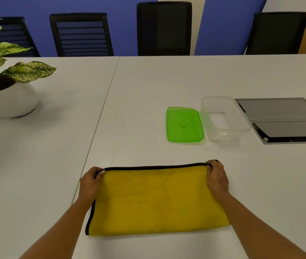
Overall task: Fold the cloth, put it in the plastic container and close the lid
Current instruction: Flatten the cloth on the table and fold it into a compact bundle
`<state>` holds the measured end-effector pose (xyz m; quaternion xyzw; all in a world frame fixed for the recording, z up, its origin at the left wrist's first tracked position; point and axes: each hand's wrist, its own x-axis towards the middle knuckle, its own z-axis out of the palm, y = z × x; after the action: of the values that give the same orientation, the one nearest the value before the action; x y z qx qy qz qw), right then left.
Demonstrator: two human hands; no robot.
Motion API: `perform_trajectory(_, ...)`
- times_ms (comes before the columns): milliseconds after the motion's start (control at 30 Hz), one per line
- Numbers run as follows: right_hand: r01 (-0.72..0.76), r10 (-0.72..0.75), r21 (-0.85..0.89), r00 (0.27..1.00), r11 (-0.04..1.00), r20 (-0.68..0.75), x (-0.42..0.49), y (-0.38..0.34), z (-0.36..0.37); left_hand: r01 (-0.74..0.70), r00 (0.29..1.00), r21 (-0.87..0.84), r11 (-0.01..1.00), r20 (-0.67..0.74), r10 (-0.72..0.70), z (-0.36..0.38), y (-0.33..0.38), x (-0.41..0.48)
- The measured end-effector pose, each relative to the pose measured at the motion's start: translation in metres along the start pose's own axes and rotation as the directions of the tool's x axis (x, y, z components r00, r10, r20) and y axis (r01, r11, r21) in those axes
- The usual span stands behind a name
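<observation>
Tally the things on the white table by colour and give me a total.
Yellow: 1, the yellow cloth with black trim
Green: 1, the green rectangular plastic lid
Clear: 1, the clear rectangular plastic container
White: 1, the round white pot holding a leafy plant
Grey: 1, the flat grey panel
Total: 5

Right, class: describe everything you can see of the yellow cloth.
The yellow cloth is a soft, fleecy-looking rectangle with black piping along its far and left edges; none shows on the near edge. It lies flat on the white table, long side across. The left hand and right hand each pinch a far corner.
</observation>
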<state>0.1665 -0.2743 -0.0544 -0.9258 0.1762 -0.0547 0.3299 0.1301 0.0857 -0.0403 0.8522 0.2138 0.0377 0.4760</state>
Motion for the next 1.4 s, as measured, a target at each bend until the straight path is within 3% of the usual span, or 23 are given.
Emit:
perform_trajectory(233, 0.032, -0.036, -0.09, 0.999, 0.995, -0.038, 0.001, 0.009, 0.014, 0.036, 0.996, 0.148, 0.988, -0.09, -0.023, 0.014, -0.016, 0.008)
perform_trajectory(400, 0.032, -0.037, -0.037, 0.989, 0.999, -0.144, -0.004, 0.011, 0.017, 0.01, 0.986, 0.213, 0.977, -0.167, 0.027, 0.023, -0.008, 0.002)
perform_trajectory(767, 0.03, -0.048, -0.105, 0.983, 0.994, -0.178, -0.003, 0.013, 0.023, -0.064, 0.993, 0.479, 0.875, -0.053, 0.102, 0.017, -0.005, 0.025)
perform_trajectory(933, 0.045, -0.09, -0.209, 0.974, 0.977, -0.208, -0.004, 0.01, 0.025, -0.011, 0.993, 0.533, 0.846, -0.094, 0.072, 0.02, -0.005, 0.022)
perform_trajectory(1167, -0.001, -0.045, -0.203, 0.974, 0.979, -0.223, -0.004, 0.008, 0.025, -0.017, 0.973, 0.584, 0.811, -0.178, 0.149, 0.026, -0.005, 0.01)
perform_trajectory(1267, -0.008, -0.067, -0.268, 0.96, 0.963, -0.27, -0.005, 0.008, 0.025, -0.188, 0.931, 0.61, 0.77, -0.138, 0.337, 0.041, -0.002, 0.001)
perform_trajectory(1400, 0.175, -0.261, -0.286, 0.919, 0.942, -0.295, -0.02, -0.016, 0.033, -0.579, 0.787, 0.5, 0.643, 0.138, 0.601, 0.085, 0.006, -0.018)
